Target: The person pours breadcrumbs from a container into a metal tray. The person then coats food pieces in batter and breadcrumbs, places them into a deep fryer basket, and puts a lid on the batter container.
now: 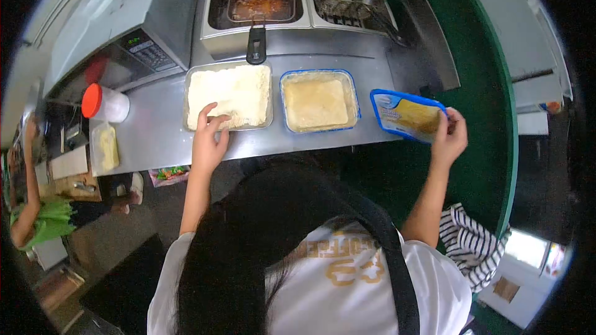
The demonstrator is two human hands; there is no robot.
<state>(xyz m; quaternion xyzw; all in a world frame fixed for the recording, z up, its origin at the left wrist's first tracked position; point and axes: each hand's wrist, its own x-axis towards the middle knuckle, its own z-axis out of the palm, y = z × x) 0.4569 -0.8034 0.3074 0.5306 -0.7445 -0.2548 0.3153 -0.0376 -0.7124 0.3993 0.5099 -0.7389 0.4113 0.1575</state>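
My left hand (210,136) is over the near edge of a clear tray of pale flour-like powder (233,90). Its fingers are apart, with the fingertips at the powder; nothing shows between them. My right hand (450,136) grips the right end of a blue-rimmed plastic lid (400,113) with a printed label, tilted off the counter's right side. Between my hands stands a blue-rimmed rectangular tub (318,102) holding a pale beige, thick-looking mixture.
Behind the trays is a double fryer (257,40); one basket's black handle (256,46) juts over the powder tray. Left are a microwave (124,46), a red-lidded jar (108,103) and a container with something yellow (105,147). Another person (43,220) stands far left.
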